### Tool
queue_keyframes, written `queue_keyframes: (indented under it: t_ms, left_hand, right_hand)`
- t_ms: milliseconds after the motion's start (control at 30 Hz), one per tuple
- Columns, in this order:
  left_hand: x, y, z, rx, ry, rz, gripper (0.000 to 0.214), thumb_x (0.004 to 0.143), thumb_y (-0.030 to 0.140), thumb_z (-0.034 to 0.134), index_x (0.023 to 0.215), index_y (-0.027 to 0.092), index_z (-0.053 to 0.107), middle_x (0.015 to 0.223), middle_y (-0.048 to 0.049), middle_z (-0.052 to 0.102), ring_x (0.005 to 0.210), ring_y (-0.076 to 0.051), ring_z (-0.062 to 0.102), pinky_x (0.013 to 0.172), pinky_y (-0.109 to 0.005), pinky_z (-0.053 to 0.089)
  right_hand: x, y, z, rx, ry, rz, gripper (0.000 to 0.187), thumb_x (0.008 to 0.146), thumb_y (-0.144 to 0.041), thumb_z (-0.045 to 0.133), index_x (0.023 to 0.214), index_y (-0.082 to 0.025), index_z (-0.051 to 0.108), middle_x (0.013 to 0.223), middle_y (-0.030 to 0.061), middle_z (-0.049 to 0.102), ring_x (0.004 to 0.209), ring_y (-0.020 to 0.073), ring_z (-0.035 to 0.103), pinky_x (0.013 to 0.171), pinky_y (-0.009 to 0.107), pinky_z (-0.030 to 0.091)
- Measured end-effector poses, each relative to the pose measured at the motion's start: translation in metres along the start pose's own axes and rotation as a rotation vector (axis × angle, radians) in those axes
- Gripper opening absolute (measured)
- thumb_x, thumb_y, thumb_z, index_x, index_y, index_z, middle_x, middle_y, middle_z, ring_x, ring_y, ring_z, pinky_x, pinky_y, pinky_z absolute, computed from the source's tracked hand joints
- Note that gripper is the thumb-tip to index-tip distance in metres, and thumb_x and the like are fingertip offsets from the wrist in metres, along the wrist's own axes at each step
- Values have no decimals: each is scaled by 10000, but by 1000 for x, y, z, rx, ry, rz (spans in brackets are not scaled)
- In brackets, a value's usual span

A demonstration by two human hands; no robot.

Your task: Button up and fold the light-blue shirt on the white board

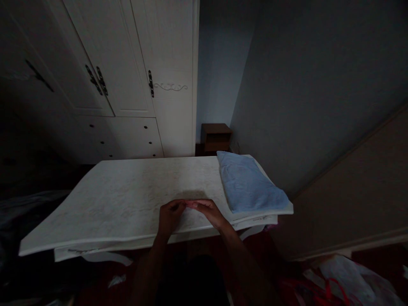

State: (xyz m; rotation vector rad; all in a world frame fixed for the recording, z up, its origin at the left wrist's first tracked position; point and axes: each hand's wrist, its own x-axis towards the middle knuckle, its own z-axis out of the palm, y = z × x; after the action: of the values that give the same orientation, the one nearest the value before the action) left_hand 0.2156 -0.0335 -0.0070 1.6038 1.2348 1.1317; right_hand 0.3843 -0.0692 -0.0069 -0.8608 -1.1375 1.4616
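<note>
My left hand (170, 216) and my right hand (208, 211) rest together on the near edge of a white marbled table (127, 191). Their fingertips meet at the middle, curled inward. The room is dim, and I cannot make out anything between the fingers. A folded light blue towel (250, 183) lies on the table's right end, a hand's width to the right of my right hand.
A white wardrobe (127, 72) with dark handles and drawers stands behind the table. A small brown nightstand (216, 137) sits in the far corner. A grey wall runs along the right. Plastic bags (344, 282) lie on the floor at lower right. Dark fabric (28, 212) lies left.
</note>
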Motion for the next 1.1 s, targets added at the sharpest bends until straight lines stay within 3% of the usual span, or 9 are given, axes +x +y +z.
queue_keyframes:
  t_ms: [133, 233, 433, 667, 867, 1000, 1100]
  left_hand:
    - [4, 0, 0, 14, 86, -41, 233, 723, 378, 622, 758, 184, 747, 742, -36, 749, 699, -194, 685, 702, -285, 537]
    - [7, 0, -3, -43, 74, -55, 271, 743, 410, 627, 773, 165, 740, 738, -52, 739, 670, -181, 666, 672, -277, 527]
    - [6, -2, -7, -265, 94, -55, 302, 769, 440, 639, 791, 147, 711, 737, -62, 711, 676, -169, 635, 682, -285, 517]
    - [5, -12, -7, -380, 94, 6, 251, 805, 400, 598, 721, 168, 648, 693, -24, 642, 675, -139, 583, 675, -252, 475]
    - [5, -11, -8, -266, 57, -18, 196, 702, 368, 681, 705, 173, 701, 751, -41, 709, 745, -179, 642, 743, -289, 507]
    - [3, -6, -9, -195, 57, -6, 231, 720, 404, 684, 740, 178, 724, 774, -44, 729, 766, -191, 663, 741, -288, 521]
    - [2, -3, -8, -126, -25, 33, 254, 751, 429, 667, 775, 189, 748, 819, -60, 746, 801, -207, 681, 768, -304, 528]
  right_hand:
    - [-7, -2, -3, -110, 10, 9, 434, 768, -516, 717, 1102, -238, 731, 1211, 60, 684, 1220, 278, 576, 1109, 487, 350]
    - [-20, -8, -13, -147, 24, -8, 382, 815, -486, 687, 1113, -251, 725, 1239, 57, 669, 1238, 263, 564, 1114, 478, 347]
    - [-58, -49, -50, -289, 17, 34, 336, 828, -473, 678, 1065, -244, 743, 1193, 69, 694, 1179, 254, 610, 1081, 468, 399]
    - [-91, -100, -136, -556, 254, 80, 408, 781, -551, 691, 1018, -227, 759, 1134, 96, 719, 1069, 264, 665, 1021, 449, 471]
    - [-108, -137, -219, -819, 467, 61, 524, 706, -656, 679, 999, -228, 753, 1190, 117, 692, 1135, 319, 625, 1040, 483, 454]
    - [-114, -148, -255, -849, 541, 77, 616, 623, -744, 670, 927, -214, 751, 1181, 135, 693, 1109, 346, 635, 1033, 510, 453]
    - [-113, -147, -272, -833, 517, 139, 609, 563, -752, 705, 896, -244, 755, 1096, 119, 727, 1044, 337, 664, 987, 478, 494]
